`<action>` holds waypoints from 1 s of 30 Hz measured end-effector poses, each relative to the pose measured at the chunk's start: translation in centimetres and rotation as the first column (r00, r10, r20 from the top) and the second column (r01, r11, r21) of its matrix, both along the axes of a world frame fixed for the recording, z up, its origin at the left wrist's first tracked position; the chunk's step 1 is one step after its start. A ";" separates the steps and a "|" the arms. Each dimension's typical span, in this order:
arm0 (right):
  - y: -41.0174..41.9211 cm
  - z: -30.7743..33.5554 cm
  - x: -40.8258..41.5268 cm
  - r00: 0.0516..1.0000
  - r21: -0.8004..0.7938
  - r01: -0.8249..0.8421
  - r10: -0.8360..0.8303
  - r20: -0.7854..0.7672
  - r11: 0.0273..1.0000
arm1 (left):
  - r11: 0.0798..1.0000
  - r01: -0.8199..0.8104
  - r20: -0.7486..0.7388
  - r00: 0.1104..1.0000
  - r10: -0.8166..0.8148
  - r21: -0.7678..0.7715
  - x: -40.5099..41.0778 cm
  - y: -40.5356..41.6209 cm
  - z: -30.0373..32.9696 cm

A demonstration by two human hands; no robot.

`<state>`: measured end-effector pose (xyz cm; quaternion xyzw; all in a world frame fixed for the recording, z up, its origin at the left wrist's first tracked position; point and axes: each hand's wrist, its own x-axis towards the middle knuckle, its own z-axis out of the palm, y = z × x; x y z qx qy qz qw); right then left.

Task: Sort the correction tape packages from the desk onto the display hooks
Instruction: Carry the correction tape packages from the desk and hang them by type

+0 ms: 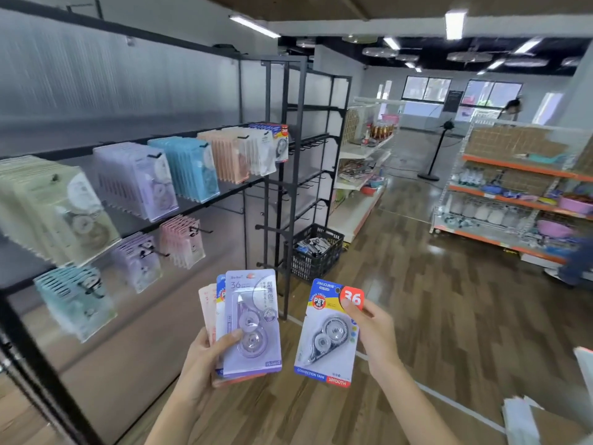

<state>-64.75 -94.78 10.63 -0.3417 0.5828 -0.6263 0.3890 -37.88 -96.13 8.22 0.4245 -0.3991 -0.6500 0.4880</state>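
Now we match the blue card to its hook.
Our right hand (369, 326) pinches the blue correction tape package (327, 335); our left hand (205, 354) grips the fanned stack (247, 322). Matching blue packages (272, 130) hang far up-left.

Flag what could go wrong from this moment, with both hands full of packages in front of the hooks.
1. The left hand holds a fanned stack with only the thumb across the purple front package; reaching for a hook could let one slide out.
2. The right hand pinches the blue package over its top corner, possibly near the hang hole.
3. The matching blue row hangs at the far end, so misplacing is possible.
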 end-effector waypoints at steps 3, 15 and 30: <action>-4.0 -0.1 -2.3 1.000 0.027 0.007 -0.007 -0.020 1.000 | 1.000 0.009 -0.009 1.000 -0.009 -0.016 -1.8 -4.4 -0.1; -27.4 3.3 -7.3 0.999 -0.047 -0.015 0.013 -0.045 0.999 | 0.999 -0.033 -0.138 0.990 0.030 -0.021 -7.1 -26.3 -1.1; -51.3 8.6 -10.4 0.976 -0.180 -0.185 0.159 -0.148 0.966 | 0.980 -0.178 -0.089 0.981 0.170 -0.091 -12.3 -41.1 1.6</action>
